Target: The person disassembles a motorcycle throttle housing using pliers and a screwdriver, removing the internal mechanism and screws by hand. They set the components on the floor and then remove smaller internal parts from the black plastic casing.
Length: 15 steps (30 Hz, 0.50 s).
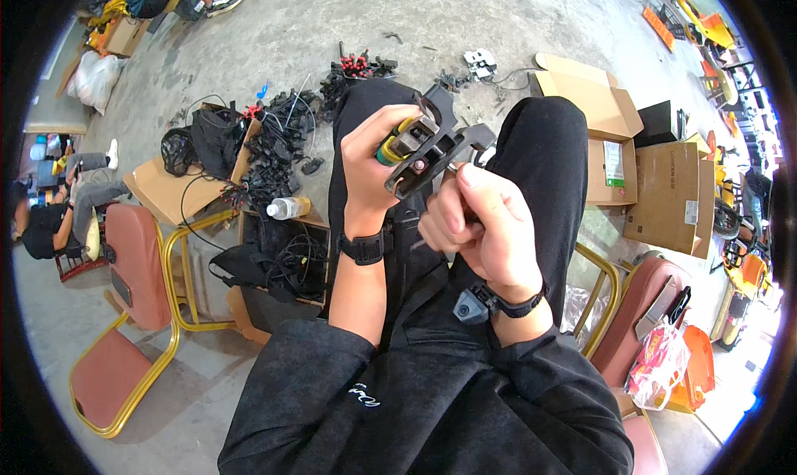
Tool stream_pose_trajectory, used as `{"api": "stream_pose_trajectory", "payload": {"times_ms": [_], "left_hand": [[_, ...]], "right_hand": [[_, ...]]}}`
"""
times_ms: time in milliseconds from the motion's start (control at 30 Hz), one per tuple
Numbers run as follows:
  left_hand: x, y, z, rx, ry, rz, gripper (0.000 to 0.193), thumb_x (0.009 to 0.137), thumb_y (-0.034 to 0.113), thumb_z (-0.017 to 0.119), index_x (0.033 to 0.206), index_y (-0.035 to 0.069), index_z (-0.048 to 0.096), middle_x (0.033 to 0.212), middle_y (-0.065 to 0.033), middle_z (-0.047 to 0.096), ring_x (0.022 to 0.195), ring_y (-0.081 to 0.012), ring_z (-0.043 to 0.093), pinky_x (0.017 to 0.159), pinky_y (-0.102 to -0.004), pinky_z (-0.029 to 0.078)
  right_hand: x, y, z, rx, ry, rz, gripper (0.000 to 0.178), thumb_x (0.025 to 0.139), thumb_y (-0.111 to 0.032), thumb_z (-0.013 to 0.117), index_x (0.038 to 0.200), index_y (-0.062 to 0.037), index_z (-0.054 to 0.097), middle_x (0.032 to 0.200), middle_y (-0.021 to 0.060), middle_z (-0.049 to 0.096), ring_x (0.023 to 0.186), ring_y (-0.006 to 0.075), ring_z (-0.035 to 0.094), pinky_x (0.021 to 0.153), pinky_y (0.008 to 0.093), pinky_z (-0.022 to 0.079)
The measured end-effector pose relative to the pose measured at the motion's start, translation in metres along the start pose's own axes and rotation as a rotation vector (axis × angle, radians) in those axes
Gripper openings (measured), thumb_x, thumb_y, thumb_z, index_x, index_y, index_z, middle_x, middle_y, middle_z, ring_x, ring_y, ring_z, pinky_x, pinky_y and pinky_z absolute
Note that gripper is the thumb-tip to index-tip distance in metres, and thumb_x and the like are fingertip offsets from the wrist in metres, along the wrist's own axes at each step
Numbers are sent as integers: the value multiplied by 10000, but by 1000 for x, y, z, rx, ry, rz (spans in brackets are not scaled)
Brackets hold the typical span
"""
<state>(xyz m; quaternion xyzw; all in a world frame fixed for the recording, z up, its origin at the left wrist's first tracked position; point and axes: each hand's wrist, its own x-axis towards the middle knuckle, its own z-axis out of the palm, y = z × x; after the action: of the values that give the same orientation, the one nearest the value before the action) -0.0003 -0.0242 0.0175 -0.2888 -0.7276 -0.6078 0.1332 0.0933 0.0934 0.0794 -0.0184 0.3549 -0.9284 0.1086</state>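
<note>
Above my lap, my left hand (371,153) is closed around the yellow-and-green grips of what look like pliers (393,145). Their metal head lies against a black bracket-like part (448,135) with curved arms and an opening in the middle. Close on the right, my right hand (490,218) pinches a thin metal rod, perhaps a hex key (452,169). The rod's upper end meets the lower edge of the black part, near a small round screw head (419,165). My fingers hide most of the rod.
A pile of black parts and cables (286,135) lies left of my knees, beside a clear bottle (288,208). Open cardboard boxes (610,131) stand to the right. Chairs (141,267) flank me. A small white-and-black device (480,63) rests on the floor ahead. Other people sit farther off.
</note>
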Motion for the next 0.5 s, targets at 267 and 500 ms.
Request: {"api": "stream_pose_trajectory", "payload": {"times_ms": [267, 500], "left_hand": [[1, -3, 2, -15, 6, 51, 354, 657, 239, 738, 870, -3, 592, 809, -106, 622, 719, -235, 621, 633, -284, 478], [4, 2, 3, 28, -8, 81, 303, 653, 172, 729, 865, 6, 589, 803, -105, 622, 717, -243, 623, 628, -293, 482]], "right_hand": [[-5, -14, 7, 865, -114, 367, 359, 969, -344, 282, 675, -149, 349, 499, -71, 218, 407, 67, 206, 437, 239, 228], [-6, -13, 9, 797, -42, 281, 349, 972, -328, 276, 690, -136, 349, 501, -67, 225, 400, 67, 208, 425, 239, 221]]}}
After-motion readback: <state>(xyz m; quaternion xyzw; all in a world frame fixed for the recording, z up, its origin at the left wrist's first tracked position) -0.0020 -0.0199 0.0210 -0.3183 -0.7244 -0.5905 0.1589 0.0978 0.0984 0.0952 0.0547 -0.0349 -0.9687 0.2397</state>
